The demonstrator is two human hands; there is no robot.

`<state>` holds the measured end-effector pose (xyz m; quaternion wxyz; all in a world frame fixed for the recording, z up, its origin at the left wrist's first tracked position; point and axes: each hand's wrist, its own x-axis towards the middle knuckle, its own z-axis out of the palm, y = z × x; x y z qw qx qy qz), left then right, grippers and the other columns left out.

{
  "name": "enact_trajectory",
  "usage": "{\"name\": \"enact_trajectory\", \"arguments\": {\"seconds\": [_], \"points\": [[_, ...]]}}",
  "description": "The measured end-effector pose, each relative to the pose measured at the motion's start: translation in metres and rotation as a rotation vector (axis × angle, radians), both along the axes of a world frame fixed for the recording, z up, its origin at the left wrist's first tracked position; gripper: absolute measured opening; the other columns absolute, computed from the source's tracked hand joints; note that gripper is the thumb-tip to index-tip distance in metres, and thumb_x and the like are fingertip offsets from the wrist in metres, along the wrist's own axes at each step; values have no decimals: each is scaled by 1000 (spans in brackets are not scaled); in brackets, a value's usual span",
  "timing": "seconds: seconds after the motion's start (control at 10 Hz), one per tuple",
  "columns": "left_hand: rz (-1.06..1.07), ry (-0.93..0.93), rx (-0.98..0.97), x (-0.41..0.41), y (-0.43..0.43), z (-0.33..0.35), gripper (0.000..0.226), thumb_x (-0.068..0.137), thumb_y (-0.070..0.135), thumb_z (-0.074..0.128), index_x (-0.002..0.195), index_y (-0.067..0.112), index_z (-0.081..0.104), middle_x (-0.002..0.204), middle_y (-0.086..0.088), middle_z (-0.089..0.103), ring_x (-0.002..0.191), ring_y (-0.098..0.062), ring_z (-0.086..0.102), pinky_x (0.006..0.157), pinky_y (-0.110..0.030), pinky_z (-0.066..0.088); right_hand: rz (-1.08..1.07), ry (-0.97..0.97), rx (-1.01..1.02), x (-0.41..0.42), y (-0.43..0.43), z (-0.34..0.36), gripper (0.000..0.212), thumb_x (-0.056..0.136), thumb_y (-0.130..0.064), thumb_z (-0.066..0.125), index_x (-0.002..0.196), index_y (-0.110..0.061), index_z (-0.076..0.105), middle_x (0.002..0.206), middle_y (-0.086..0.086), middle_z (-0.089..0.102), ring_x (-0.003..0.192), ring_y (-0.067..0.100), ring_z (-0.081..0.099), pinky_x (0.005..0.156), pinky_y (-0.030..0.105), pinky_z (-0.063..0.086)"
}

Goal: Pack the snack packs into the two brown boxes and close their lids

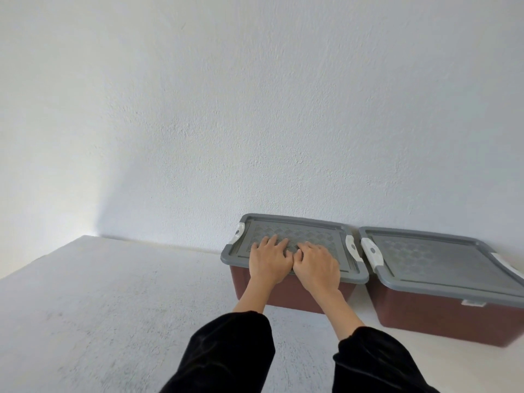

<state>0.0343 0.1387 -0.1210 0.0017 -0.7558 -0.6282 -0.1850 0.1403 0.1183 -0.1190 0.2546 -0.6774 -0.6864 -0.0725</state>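
Left hand: the left hand (269, 258) lies palm down on the lid, fingers spread and nearly straight, gripping nothing.
Right hand: the right hand (317, 263) lies beside it, thumbs touching, fingers slightly bent at the knuckles and pressed flat, holding nothing.
Left box: the left brown box (295, 295) stands on the pale tabletop (113, 293) against the white wall (255, 109).
Its lid: the grey lid (312, 231) sits level on the rim under both palms.
Right box: the right brown box (442, 316) stands just beside the first, and its grey cover (431, 259) is already down.
Latches: white clips sit at the ends of both lids, such as the near-left clip (237, 232) and the middle clip (353, 247). Whether they are snapped home cannot be told.
Snack packs: none is in view. They are probably inside the boxes, but that is hidden.
Step in hand: seating the left box's lid, likely near the end of the task.
Handling: the boxes look like stiff moulded plastic, fairly light and smooth-walled. The lid probably flexes in its patterned middle.
Where to hold: pressure along the rim and at the clips should close it better than the centre, and the ends are the best place to lift from.
Risk: a hard push may slide the box on the tabletop.
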Motion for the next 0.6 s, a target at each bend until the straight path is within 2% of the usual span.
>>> {"name": "enact_trajectory", "arguments": {"seconds": [0.1, 0.2, 0.3, 0.4, 0.5, 0.6], "points": [[33, 28, -1, 1, -10, 0, 49, 97, 33, 17, 144, 24, 31, 153, -4, 28, 142, -23, 23, 112, -44, 22, 8, -24, -11, 1, -9, -5, 63, 89, -38, 12, 130, -16, 54, 135, 3, 55, 127, 24, 47, 103, 39, 39], [29, 55, 39, 0, -32, 1, 82, 78, 39, -14, 142, 23, 34, 151, -2, 33, 140, -23, 28, 108, -45, 25, 17, -43, -34, 4, -23, -9, 84, 79, -46, -3, 130, -14, 55, 135, 7, 55, 128, 28, 47, 105, 43, 38], [31, -9, 100, -3, -46, -9, 83, 79, 42, -8, 132, 20, 51, 140, -6, 50, 131, -28, 44, 107, -45, 29, 18, -53, -12, 10, -40, -16, 66, 86, -44, 17, 114, -11, 67, 118, 11, 67, 111, 33, 61, 94, 45, 47], [-7, -71, 63, -5, -69, -10, 77, 81, 45, -1, 134, 18, 49, 141, -9, 48, 134, -29, 39, 111, -51, 21, -22, -115, -39, 18, -63, -19, 50, 82, -42, 38, 108, -13, 69, 107, 11, 71, 99, 32, 67, 84, 46, 53], [-17, -72, -63, -2, -99, -14, 72, 85, 49, -3, 149, 21, 14, 158, 0, 6, 147, -22, 0, 115, -50, 12, 31, -128, 56, 19, -89, -34, 56, 68, -29, 74, 120, -10, 63, 122, 16, 63, 111, 38, 61, 83, 47, 53], [-65, -123, -121, 7, -138, -23, 50, 100, 33, 26, 148, 20, 20, 159, 0, -2, 147, -20, 0, 115, -49, 12, 86, 6, -185, 9, -136, -46, 68, 83, -31, 65, 143, -16, 35, 151, 15, 30, 138, 34, 32, 109, 44, 35]]}}
